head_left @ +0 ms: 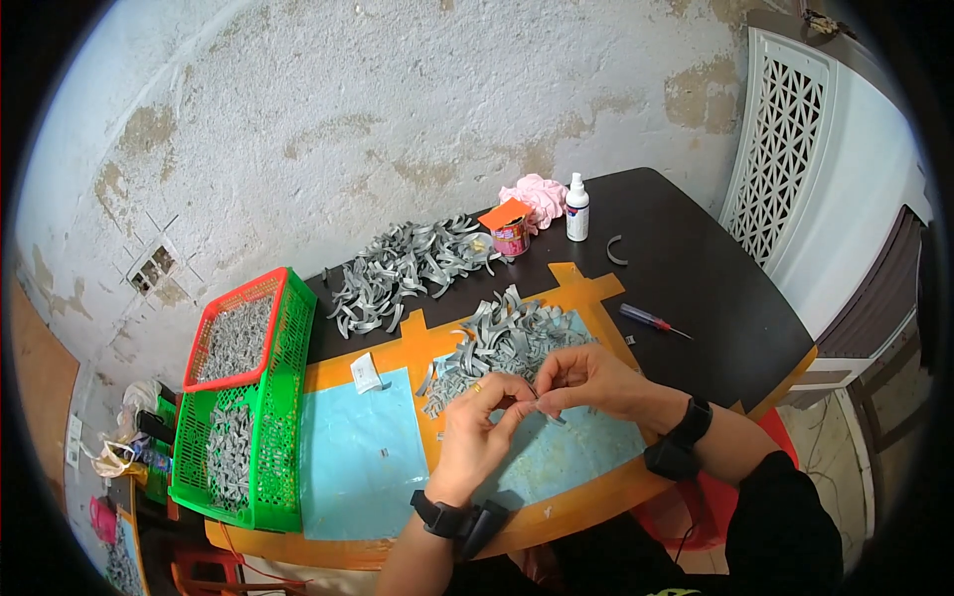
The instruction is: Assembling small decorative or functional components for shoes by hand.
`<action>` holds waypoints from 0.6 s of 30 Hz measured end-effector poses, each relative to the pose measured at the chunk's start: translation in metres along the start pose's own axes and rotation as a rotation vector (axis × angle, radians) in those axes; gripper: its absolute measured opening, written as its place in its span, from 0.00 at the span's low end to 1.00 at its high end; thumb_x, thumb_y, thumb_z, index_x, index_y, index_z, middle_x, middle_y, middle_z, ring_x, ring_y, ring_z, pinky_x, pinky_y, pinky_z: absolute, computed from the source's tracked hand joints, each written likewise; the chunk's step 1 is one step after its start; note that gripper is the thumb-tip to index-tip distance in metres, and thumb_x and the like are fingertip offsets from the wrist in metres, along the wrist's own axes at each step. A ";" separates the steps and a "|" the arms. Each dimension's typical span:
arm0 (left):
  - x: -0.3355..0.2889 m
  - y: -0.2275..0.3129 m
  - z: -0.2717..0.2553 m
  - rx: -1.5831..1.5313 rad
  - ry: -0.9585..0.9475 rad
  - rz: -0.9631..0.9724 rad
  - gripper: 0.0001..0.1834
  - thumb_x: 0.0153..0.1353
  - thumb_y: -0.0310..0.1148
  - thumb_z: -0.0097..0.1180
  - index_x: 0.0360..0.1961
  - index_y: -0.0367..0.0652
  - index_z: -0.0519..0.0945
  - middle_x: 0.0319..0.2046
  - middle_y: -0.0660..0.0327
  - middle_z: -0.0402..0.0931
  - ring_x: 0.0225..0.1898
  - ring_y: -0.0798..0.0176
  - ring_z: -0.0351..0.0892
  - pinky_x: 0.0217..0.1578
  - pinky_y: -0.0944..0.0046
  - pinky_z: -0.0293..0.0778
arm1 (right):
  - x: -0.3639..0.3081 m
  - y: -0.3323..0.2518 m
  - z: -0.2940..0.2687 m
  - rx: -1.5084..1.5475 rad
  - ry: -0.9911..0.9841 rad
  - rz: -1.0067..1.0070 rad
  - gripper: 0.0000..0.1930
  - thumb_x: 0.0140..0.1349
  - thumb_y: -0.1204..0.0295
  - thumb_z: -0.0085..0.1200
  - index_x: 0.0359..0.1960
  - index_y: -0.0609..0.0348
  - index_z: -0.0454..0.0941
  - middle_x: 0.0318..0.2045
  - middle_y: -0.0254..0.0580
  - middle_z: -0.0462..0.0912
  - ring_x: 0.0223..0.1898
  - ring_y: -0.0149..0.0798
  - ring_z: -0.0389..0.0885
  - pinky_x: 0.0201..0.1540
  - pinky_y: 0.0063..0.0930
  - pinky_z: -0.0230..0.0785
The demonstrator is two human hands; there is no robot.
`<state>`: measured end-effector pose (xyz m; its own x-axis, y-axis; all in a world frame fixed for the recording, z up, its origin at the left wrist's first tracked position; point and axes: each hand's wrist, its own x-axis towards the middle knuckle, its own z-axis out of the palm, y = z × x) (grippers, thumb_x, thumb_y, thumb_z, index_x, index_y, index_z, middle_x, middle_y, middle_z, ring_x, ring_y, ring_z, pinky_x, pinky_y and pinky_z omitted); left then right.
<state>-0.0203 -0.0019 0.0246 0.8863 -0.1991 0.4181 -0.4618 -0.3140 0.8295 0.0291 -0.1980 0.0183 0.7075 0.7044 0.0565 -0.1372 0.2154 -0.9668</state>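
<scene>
Piece (535,393) pinched between left hand (479,422) and right hand (594,382), gray strips (512,333) beyond

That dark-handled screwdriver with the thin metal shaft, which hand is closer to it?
Right. The right hand is left of the screwdriver and lower in the picture; the left hand is farther left and lower still.

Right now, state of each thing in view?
Left hand: pinched shut, contents unclear
Right hand: pinched shut, contents unclear
Grey strips: curved, heaped
Green basket: loaded
Red basket: loaded
Spray bottle: upright
Tin: upright, orange card on top
Pink cloth: crumpled
Screwdriver: lying flat
</scene>
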 end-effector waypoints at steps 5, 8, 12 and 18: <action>-0.002 0.001 -0.001 0.031 -0.034 -0.014 0.05 0.53 0.19 0.62 0.30 0.35 0.77 0.31 0.61 0.79 0.33 0.68 0.81 0.36 0.69 0.78 | -0.001 -0.002 0.004 -0.029 -0.011 0.008 0.07 0.56 0.76 0.62 0.32 0.60 0.75 0.27 0.32 0.77 0.28 0.25 0.75 0.32 0.18 0.67; -0.002 0.002 -0.001 0.026 -0.048 -0.022 0.05 0.53 0.19 0.62 0.30 0.35 0.77 0.30 0.61 0.80 0.33 0.68 0.81 0.36 0.69 0.78 | -0.002 -0.002 0.005 -0.042 -0.019 -0.015 0.08 0.56 0.74 0.62 0.31 0.59 0.74 0.25 0.31 0.76 0.27 0.24 0.74 0.29 0.17 0.65; -0.003 0.002 0.000 -0.005 -0.065 -0.053 0.05 0.53 0.19 0.61 0.29 0.35 0.77 0.30 0.61 0.80 0.33 0.69 0.81 0.36 0.69 0.77 | -0.002 -0.002 0.005 -0.051 -0.041 -0.021 0.08 0.57 0.73 0.62 0.30 0.58 0.74 0.25 0.30 0.75 0.26 0.24 0.73 0.28 0.17 0.64; -0.003 0.005 -0.002 -0.026 -0.109 -0.107 0.04 0.55 0.17 0.58 0.30 0.34 0.75 0.31 0.60 0.80 0.33 0.69 0.82 0.36 0.69 0.78 | -0.002 -0.001 0.003 -0.040 -0.060 0.001 0.07 0.57 0.72 0.61 0.30 0.58 0.74 0.25 0.31 0.76 0.26 0.24 0.73 0.28 0.17 0.64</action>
<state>-0.0249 -0.0013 0.0281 0.9209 -0.2656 0.2854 -0.3627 -0.3151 0.8770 0.0258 -0.1974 0.0201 0.6646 0.7440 0.0688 -0.1092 0.1879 -0.9761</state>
